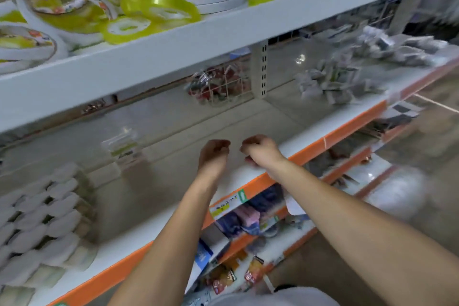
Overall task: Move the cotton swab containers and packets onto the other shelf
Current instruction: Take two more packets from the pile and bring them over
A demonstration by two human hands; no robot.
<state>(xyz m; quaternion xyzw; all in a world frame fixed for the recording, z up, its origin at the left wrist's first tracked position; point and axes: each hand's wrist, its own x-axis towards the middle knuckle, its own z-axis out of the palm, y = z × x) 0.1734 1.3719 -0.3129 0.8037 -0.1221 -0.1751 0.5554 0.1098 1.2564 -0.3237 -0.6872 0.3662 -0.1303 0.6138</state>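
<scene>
My left hand (214, 154) and my right hand (260, 151) hover side by side over the bare middle of the white shelf (173, 131). The fingers of both hang loosely curled and hold nothing. Several round white cotton swab containers (37, 218) stand packed together at the shelf's left end. A clear packet (121, 144) stands alone behind and left of my left hand. Piles of white packets (330, 82) lie on the same shelf far to the right, with more packets (397, 49) behind them. The whole view is blurred by motion.
The shelf above (223, 40) holds yellow and white tape rolls (159, 7) and overhangs my hands. An orange front edge (330, 136) with a price label (223, 206) runs below my wrists. Lower shelves hold coloured goods (248, 211). A wire basket (218, 87) sits at the back.
</scene>
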